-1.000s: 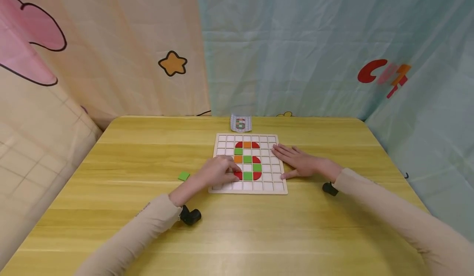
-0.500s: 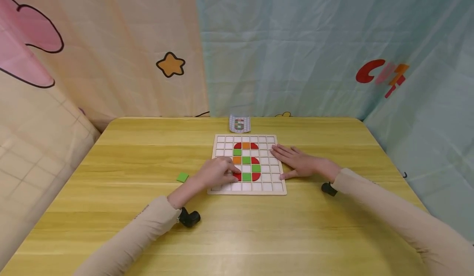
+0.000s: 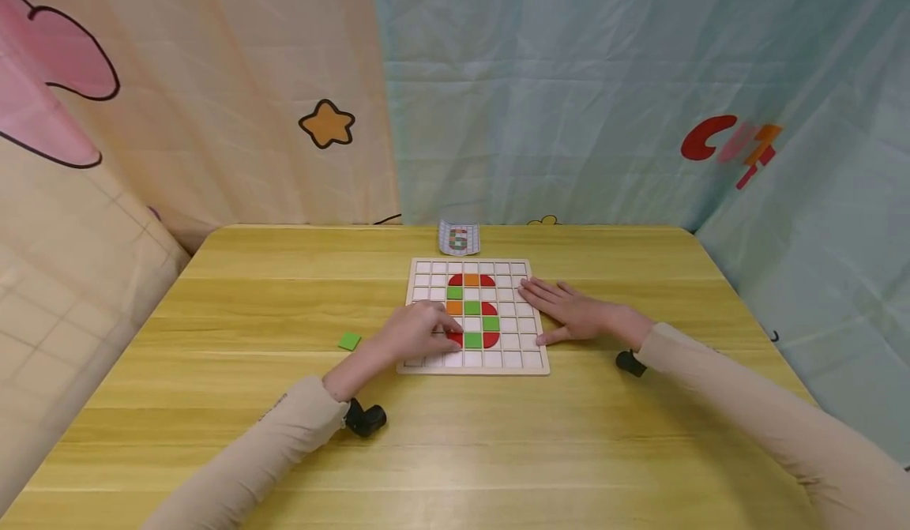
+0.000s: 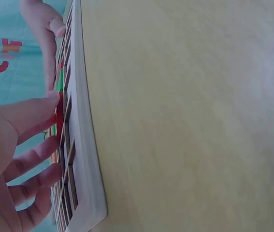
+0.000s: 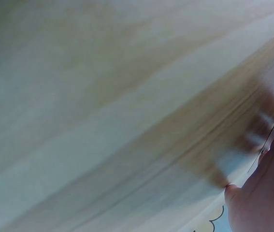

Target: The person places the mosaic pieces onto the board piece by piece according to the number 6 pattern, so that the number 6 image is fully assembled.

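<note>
On the table lies a white gridded board (image 3: 524,362), with red, orange and green tiles in several cells forming a figure like a 6. My left hand (image 3: 419,331) is over the board's left part. Its thumb and forefinger pinch a red rounded-corner tile (image 4: 60,116) at the figure's lower left; the other fingers are loosely bent against the board. My right hand (image 3: 574,313) rests on the board's right edge with straight, spread fingers. Left of the board lies a loose green square tile (image 3: 350,341). The left hand hides some left-side cells.
Behind the board, near the table's far edge, stands a small curled card (image 3: 459,238) printed with a similar coloured figure. Printed curtains (image 3: 540,119) hang behind the table (image 3: 455,451). A black wrist device (image 3: 366,419) is at the left cuff.
The view has shifted slightly. Both hands stay in the same places on the board, and the tiles show no visible change.
</note>
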A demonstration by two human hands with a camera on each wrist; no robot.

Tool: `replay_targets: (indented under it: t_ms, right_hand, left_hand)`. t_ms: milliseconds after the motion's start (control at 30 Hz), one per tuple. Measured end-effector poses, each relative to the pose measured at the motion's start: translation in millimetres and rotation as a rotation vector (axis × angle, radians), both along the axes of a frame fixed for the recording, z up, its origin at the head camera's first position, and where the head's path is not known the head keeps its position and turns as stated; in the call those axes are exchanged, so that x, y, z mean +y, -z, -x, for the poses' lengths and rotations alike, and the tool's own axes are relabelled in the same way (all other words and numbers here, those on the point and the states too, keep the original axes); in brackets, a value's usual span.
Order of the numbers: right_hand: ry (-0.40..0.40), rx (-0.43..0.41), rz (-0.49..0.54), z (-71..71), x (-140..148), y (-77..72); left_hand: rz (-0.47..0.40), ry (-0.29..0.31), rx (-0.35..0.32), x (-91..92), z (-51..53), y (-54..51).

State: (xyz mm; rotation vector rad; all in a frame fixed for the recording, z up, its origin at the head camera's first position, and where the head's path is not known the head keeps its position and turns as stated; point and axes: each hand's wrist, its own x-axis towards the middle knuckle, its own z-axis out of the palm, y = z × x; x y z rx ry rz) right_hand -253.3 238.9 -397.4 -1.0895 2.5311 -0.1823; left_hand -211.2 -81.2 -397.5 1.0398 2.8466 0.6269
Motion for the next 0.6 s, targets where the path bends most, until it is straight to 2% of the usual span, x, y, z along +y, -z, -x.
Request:
replay_targets:
  t_ms: [167,433,600]
  right_hand:
    - [-0.002,-0.002,0.0,0.2,0.5,0.5]
    - [0.001,-0.002,-0.001,1.4,1.1,5.4]
    - [0.003,0.0,0.002,1.4,1.0,2.5]
  left_hand:
    - [-0.006,-0.006,0.024,1.3,-0.5,1.7]
    - [-0.002,0.003,0.022,0.5,0.9,4.2]
    - [0.003,0.003,0.022,0.1,1.2,2.7]
